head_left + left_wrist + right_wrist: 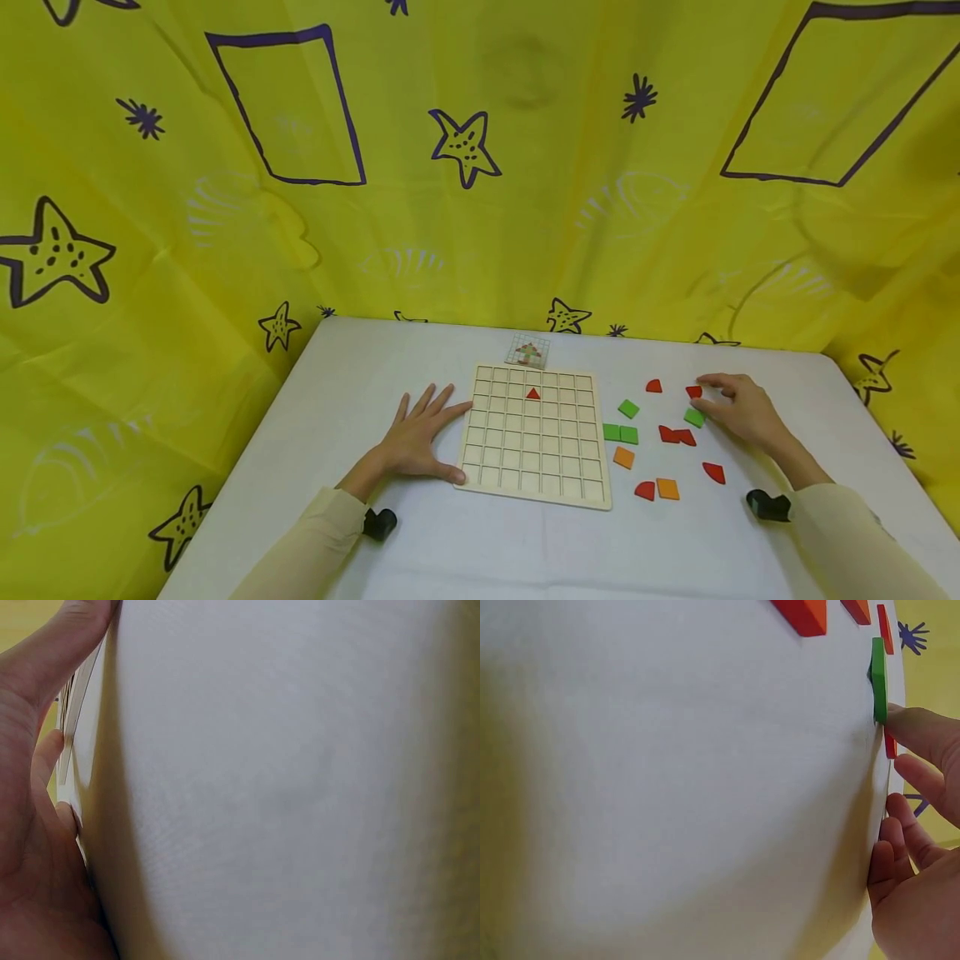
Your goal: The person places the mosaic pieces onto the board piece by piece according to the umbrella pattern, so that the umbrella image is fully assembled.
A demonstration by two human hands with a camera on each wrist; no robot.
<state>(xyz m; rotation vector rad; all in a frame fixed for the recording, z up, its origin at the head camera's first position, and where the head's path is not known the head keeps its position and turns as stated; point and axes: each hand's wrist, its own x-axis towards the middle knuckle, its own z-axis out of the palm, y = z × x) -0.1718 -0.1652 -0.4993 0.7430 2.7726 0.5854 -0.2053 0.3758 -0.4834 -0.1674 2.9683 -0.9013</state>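
A pale square grid board (537, 493) lies on the white table with one red triangle (533, 393) in an upper cell. My left hand (412, 439) rests beside its left side, fingers spread; thumb and index finger touch the board's edge. To the right of the board, my right hand (746, 410) has thumb and index finger at opposite sides of a small red quarter-circle piece (693, 391), pinching it at table level. Right under the thumb lies a green square (694, 417), seen edge-on in the right wrist view. The other right fingers curl loosely.
A small card with a coloured grid picture (528, 352) lies behind the board. Between board and right hand are scattered green squares (628, 408), orange squares (667, 489) and red pieces (714, 472). A yellow patterned curtain (480, 225) surrounds the table's back and sides.
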